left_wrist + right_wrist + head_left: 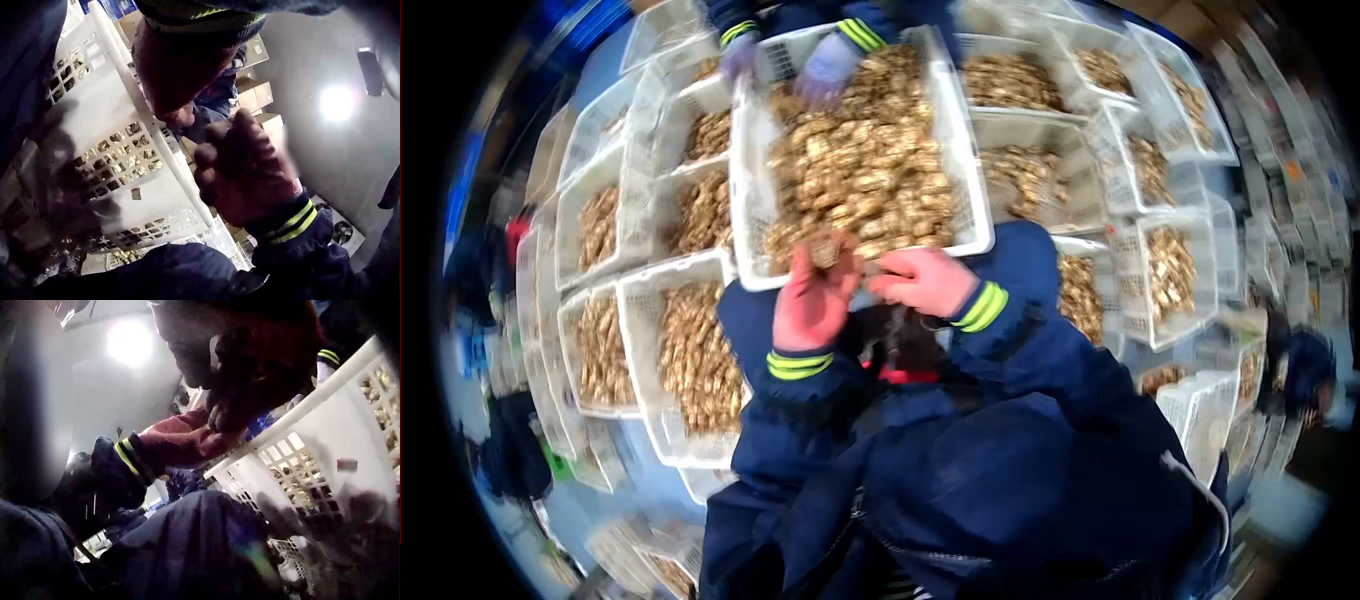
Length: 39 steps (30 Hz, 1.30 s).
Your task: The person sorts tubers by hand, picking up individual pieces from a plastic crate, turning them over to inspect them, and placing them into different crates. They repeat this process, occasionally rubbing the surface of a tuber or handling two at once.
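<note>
Sleeve [1050, 350], left hand [812, 303] pinching brass piece [828, 250], right hand [922, 281] over basket rim [745, 205]

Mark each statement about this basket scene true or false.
1. The left hand and the right hand wear red gloves. True.
2. The big basket before them is empty. False: it is heaped with brass-coloured pieces.
3. Another person's gloved hands reach into its far end. True.
4. The baskets around it are black. False: they are white.
5. The sleeve cuffs carry yellow-green stripes. True.
</note>
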{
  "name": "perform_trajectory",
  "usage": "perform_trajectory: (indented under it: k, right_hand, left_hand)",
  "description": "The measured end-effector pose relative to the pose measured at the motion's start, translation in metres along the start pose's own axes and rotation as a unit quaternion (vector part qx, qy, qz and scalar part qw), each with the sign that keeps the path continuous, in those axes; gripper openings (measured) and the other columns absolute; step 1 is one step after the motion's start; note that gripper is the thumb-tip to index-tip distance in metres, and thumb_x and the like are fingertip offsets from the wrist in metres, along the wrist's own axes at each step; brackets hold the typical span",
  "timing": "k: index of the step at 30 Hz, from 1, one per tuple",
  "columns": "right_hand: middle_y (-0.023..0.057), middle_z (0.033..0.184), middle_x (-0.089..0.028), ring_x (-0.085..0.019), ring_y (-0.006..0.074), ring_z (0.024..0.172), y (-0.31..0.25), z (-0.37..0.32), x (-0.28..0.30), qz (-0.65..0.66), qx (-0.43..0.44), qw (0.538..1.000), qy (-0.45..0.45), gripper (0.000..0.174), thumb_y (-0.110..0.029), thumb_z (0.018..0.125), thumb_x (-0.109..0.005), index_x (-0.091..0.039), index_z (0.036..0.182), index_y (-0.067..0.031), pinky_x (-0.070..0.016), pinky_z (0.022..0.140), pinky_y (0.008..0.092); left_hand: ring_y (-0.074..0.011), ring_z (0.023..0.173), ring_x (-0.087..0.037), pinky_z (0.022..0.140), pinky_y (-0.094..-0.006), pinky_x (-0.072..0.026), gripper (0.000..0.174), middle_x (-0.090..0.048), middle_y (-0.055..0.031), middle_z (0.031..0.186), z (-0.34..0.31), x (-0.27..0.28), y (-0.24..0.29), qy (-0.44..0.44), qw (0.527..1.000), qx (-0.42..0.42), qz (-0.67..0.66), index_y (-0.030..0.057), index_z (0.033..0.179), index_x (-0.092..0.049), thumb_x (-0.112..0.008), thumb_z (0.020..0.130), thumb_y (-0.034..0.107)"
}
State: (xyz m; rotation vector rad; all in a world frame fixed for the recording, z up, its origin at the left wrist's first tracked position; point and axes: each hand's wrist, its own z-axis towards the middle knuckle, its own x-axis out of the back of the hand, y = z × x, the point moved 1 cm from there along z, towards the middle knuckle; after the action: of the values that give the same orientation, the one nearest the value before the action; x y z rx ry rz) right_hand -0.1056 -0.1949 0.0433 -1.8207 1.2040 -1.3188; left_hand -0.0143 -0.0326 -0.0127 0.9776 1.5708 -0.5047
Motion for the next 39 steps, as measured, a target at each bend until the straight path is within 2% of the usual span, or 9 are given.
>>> perform_trajectory:
  k: [2,5,6,9,15,20,25,34,39]
  right_hand:
    - [0.0138,0.074,-0.060,-0.060,0.0252,0.063,0.018,0.004,-0.012,-0.068,0.199,0.977,0.049,0.032,-0.033,0.075,-0.063,-0.062,0.091,-0.0058,-0.0453,0.058,0.0354]
    - [0.0125,0.090,-0.065,-0.062,0.0158,0.082,-0.004,-0.003,-0.009,0.021,-0.059,0.998,0.007,0.037,-0.024,0.079,-0.064,-0.059,0.108,-0.0014,-0.0480,0.072,0.0281]
    - [0.0122,0.073,-0.063,-0.061,0.0180,0.062,-0.001,0.001,-0.009,-0.010,-0.023,0.999,0.044,0.042,-0.034,0.078,-0.064,-0.059,0.108,-0.0044,-0.0476,0.061,0.0302]
    - [0.0071,0.080,-0.062,-0.059,0.0111,0.067,-0.006,0.011,-0.013,0.295,-0.009,0.956,-0.006,0.029,-0.016,0.083,-0.061,-0.057,0.106,0.0020,-0.0477,0.061,0.0274]
    - [0.0039,0.074,-0.059,-0.056,0.0094,0.064,-0.015,0.018,-0.022,0.327,-0.019,0.945,0.005,0.014,-0.004,0.081,-0.057,-0.057,0.092,0.0044,-0.0475,0.057,0.0243]
    - [0.0116,0.064,-0.055,-0.055,0.0268,0.057,-0.016,0.012,-0.018,-0.053,0.063,0.987,0.134,0.021,-0.020,0.081,-0.059,-0.053,0.071,-0.0025,-0.0438,0.053,0.0352]
    - [0.0114,0.061,-0.051,-0.054,0.0309,0.060,-0.027,0.003,-0.017,-0.135,0.109,0.974,0.146,0.030,-0.031,0.080,-0.060,-0.051,0.066,-0.0059,-0.0408,0.053,0.0385]
    - [0.0093,0.077,-0.058,-0.059,0.0289,0.069,-0.025,0.008,-0.002,-0.085,0.184,0.961,0.187,0.042,-0.036,0.075,-0.066,-0.058,0.108,-0.0118,-0.0456,0.060,0.0389]
    - [0.0117,0.071,-0.056,-0.057,0.0306,0.067,-0.026,0.013,-0.004,-0.139,0.165,0.965,0.150,0.028,-0.029,0.075,-0.067,-0.054,0.078,-0.0046,-0.0435,0.057,0.0387]
  left_hand:
    - [-0.0273,0.119,-0.046,0.098,-0.0414,-0.0370,0.033,-0.054,-0.0121,0.121,0.001,0.001,-0.001,0.019,0.997,0.025,-0.065,0.0074,0.115,-0.054,-0.048,0.093,0.031]
    - [-0.0261,0.121,-0.044,0.099,-0.0395,-0.0358,0.032,-0.054,-0.0113,0.121,-0.001,-0.007,-0.007,0.051,0.998,-0.022,0.027,0.0084,0.115,-0.053,-0.047,0.094,0.031]
    - [-0.0247,0.118,-0.046,0.098,-0.0376,-0.0366,0.034,-0.053,-0.0096,0.121,-0.001,-0.009,-0.008,0.028,0.997,-0.033,0.058,0.0067,0.116,-0.052,-0.047,0.093,0.032]
    - [-0.0160,0.100,-0.054,0.085,-0.0288,-0.0421,0.034,-0.057,-0.0058,0.110,-0.005,-0.022,-0.005,-0.004,0.988,-0.042,0.150,0.0058,0.117,-0.052,-0.049,0.094,0.031]
    - [-0.0144,0.088,-0.057,0.076,-0.0267,-0.0439,0.038,-0.059,-0.0064,0.103,-0.005,-0.017,-0.012,0.001,0.982,-0.041,0.186,0.0008,0.120,-0.048,-0.053,0.092,0.026]
    - [-0.0151,0.092,-0.058,0.079,-0.0284,-0.0457,0.035,-0.060,-0.0072,0.104,-0.005,-0.023,-0.014,-0.011,0.963,-0.093,0.254,0.0010,0.118,-0.049,-0.055,0.091,0.022]
    - [-0.0210,0.106,-0.054,0.087,-0.0347,-0.0442,0.035,-0.055,-0.0095,0.115,-0.009,-0.019,-0.008,0.019,0.969,-0.108,0.221,0.0046,0.120,-0.049,-0.054,0.091,0.024]
    - [-0.0184,0.104,-0.054,0.090,-0.0320,-0.0422,0.038,-0.055,-0.0081,0.114,-0.009,-0.020,-0.010,0.018,0.975,-0.076,0.208,0.0014,0.116,-0.047,-0.058,0.089,0.026]
    - [-0.0146,0.100,-0.054,0.089,-0.0292,-0.0417,0.053,-0.056,-0.0052,0.113,-0.013,-0.030,-0.004,-0.058,0.970,-0.071,0.227,-0.0028,0.124,-0.043,-0.067,0.081,0.017]
